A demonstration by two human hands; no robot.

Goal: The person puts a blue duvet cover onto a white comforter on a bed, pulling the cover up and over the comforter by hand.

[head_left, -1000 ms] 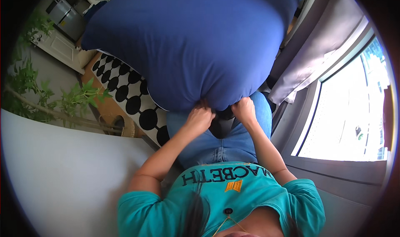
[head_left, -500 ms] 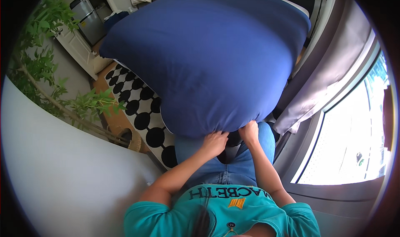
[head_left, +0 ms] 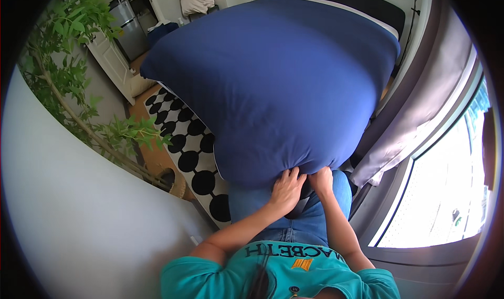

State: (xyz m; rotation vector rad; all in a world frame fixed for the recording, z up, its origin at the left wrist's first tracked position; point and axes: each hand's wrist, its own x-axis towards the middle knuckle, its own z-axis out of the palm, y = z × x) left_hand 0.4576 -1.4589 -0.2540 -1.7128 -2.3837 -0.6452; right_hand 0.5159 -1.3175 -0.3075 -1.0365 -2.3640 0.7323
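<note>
A large dark blue duvet [head_left: 283,89] spreads over the bed and comes down to my knees at the near end. My right hand [head_left: 321,182] is closed on its near edge, fingers curled into the cloth. Close by on the left, my left hand [head_left: 289,191] grips the same edge, fingertips bent against the fabric; its thumb side faces my right hand. Small creases fan out from both hands. The parts of the edge inside my fingers are hidden.
A black-and-white dotted rug [head_left: 191,160] lies left of the bed. A potted plant [head_left: 134,133] leans beside a pale wall [head_left: 94,210]. On the right hang grey curtains [head_left: 420,110] by a bright window [head_left: 446,194]. A dark headboard [head_left: 362,5] stands at the far end.
My left hand has slid right along the duvet's edge, closer to my right hand, and its fingers have shifted. My right hand keeps its hold. The whole view has shifted slightly.
</note>
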